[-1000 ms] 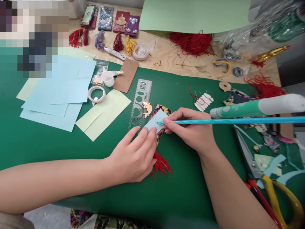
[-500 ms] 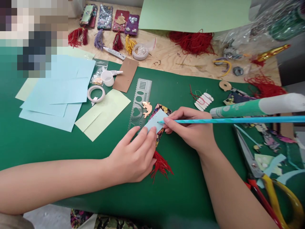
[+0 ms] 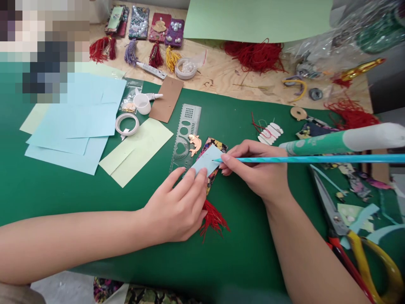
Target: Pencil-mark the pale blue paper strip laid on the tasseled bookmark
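Note:
My right hand is closed round a long blue pencil, its tip touching a small light-blue paper slip. Beneath the slip lies a floral-patterned rectangular piece with a red tassel at its near end. My left hand holds the slip down against that piece, fingertips on its near left edge; the palm side is hidden. Just beyond the left fingers lies a clear stencil ruler, and a gold fish charm rests at its right edge.
Blue paper sheets, a green paper piece and a tape roll lie to the left. Scissors and a glue stick are near my right arm. Tasselled decorated pieces line the wooden board at the back.
My right hand and the pencil have shifted slightly right, moving the tip a short way across the slip. My left hand stays in place.

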A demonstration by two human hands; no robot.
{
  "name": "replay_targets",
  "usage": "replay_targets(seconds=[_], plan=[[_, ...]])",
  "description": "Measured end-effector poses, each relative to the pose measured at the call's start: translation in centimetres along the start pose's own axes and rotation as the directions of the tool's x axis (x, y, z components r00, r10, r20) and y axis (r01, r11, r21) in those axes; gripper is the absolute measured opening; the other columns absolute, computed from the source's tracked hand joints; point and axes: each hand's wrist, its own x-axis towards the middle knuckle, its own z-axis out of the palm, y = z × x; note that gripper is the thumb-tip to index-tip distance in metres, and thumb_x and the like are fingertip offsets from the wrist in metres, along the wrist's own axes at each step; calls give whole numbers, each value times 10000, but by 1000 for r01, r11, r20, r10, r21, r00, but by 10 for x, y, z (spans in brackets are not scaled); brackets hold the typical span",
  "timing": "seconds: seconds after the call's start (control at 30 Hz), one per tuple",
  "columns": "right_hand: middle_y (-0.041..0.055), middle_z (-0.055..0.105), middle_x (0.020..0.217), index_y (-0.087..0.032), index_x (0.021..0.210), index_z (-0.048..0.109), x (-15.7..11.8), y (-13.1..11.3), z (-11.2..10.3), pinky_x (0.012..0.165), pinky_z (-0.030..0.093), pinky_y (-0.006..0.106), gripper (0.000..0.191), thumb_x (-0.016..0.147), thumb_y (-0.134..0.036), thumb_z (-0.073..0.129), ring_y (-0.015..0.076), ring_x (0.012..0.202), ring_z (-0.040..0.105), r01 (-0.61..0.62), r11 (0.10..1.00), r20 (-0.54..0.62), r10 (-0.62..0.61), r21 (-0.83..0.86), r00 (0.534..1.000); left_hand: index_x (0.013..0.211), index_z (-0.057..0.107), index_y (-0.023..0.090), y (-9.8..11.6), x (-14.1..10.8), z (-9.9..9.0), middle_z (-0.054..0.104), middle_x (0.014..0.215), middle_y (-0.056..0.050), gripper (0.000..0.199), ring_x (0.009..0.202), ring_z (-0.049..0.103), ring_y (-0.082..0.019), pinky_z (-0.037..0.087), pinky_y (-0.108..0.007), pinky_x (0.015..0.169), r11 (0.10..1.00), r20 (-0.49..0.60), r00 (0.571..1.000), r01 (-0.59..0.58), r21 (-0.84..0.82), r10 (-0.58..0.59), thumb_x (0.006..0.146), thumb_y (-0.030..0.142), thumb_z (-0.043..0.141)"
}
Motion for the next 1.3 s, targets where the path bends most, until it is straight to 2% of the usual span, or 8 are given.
replay_targets(seconds=[0.1, 0.23, 0.43, 0.9, 1.2, 1.3], plan=[[-16, 665, 552, -227, 610, 605, 2, 4, -2, 425, 509, 268, 243, 718, -303, 809, 151, 444, 625, 32, 999, 15, -32, -24, 999, 1195, 636, -6, 0, 0, 0, 593, 1306, -209, 457, 1140, 580, -324, 408, -457, 992, 1000, -2, 1000, 5, 0, -5, 930, 318, 452], [-10, 672, 550, -219, 599, 601, 5, 6, -1, 424, 520, 262, 265, 711, -348, 804, 149, 436, 626, 8, 999, 37, -6, -45, 999, 1193, 642, 9, 1, 1, 0, 600, 1303, -194, 455, 1136, 584, -312, 420, -449, 987, 1000, -1, 1000, 6, 15, -5, 937, 320, 430], [-10, 674, 547, -218, 588, 605, 5, 5, -1, 420, 509, 257, 248, 712, -315, 797, 145, 436, 620, 7, 999, 43, -6, -42, 999, 1198, 639, 10, 0, 1, 0, 598, 1306, -194, 454, 1140, 584, -309, 426, -446, 984, 1000, -2, 1000, 4, 22, -4, 944, 314, 418], [-14, 673, 541, -216, 593, 610, 5, 7, -1, 406, 529, 235, 243, 704, -309, 805, 135, 421, 622, 4, 999, 10, -4, -40, 1000, 1200, 635, 0, 0, 0, 0, 599, 1303, -197, 458, 1131, 586, -313, 424, -451, 981, 1000, -1, 1000, -1, 13, 1, 945, 318, 426], [-11, 668, 542, -220, 601, 615, 4, 7, 0, 404, 534, 256, 278, 674, -370, 836, 145, 423, 625, 3, 1000, -14, -4, -22, 1000, 1196, 635, -7, 0, 1, 0, 596, 1304, -204, 457, 1130, 587, -322, 422, -456, 980, 1000, -1, 1000, -7, 1, 7, 941, 319, 441], [-9, 665, 545, -229, 609, 607, 3, 9, 0, 399, 529, 269, 268, 713, -370, 810, 154, 424, 628, 20, 1000, -21, -21, -10, 1000, 1200, 634, -8, 0, 0, 0, 595, 1305, -205, 461, 1130, 587, -322, 423, -456, 982, 1000, -2, 1000, -6, 0, 6, 942, 320, 437]])
